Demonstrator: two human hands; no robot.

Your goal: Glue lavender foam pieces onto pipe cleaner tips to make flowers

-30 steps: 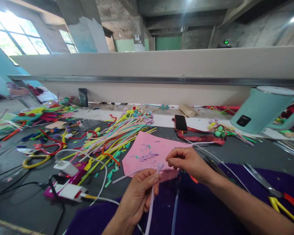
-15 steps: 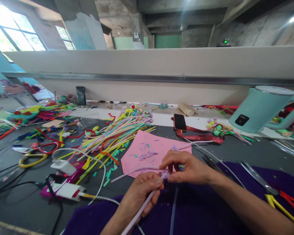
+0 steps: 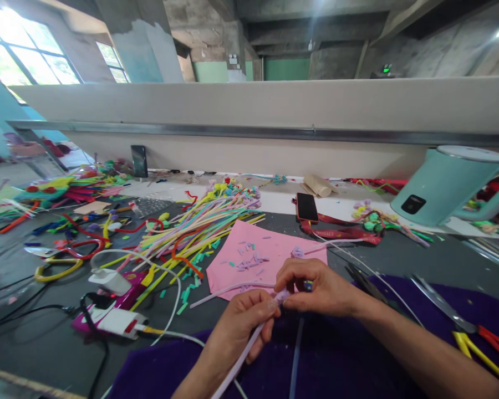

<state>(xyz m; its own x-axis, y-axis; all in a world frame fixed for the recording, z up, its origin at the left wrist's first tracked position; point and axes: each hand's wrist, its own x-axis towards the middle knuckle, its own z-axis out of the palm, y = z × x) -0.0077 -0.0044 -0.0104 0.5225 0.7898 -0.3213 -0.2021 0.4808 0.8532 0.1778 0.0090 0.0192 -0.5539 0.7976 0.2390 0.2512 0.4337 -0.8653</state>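
Note:
Between my hands is a lilac pipe cleaner [image 3: 242, 357] with a small bunched lilac flower head at its upper end. My left hand [image 3: 245, 324] is closed, pinching the stem just under the head. The thumb and fingers of my right hand [image 3: 311, 285] pinch the head from the other side; the fingers partly hide it. Behind them lies a pink sheet [image 3: 228, 249] with short lilac clippings [image 3: 249, 263] on it. A finished-looking lilac flower [image 3: 297, 252] on a stem rests at its right edge, and a loose lilac pipe cleaner [image 3: 216, 293] lies across its lower left.
A heap of coloured pipe cleaners [image 3: 199, 221] spreads left of the sheet. A magenta power strip [image 3: 108, 310] with cables sits at left. Scissors [image 3: 461, 321] lie at right, pliers [image 3: 363, 282] nearer. A phone [image 3: 306, 207] and a mint kettle [image 3: 444, 185] stand farther back.
Both hands stay at nearly the same place, still pinching the lilac flower head. The right fingers have shifted slightly around it, covering more of it. The view has moved slightly.

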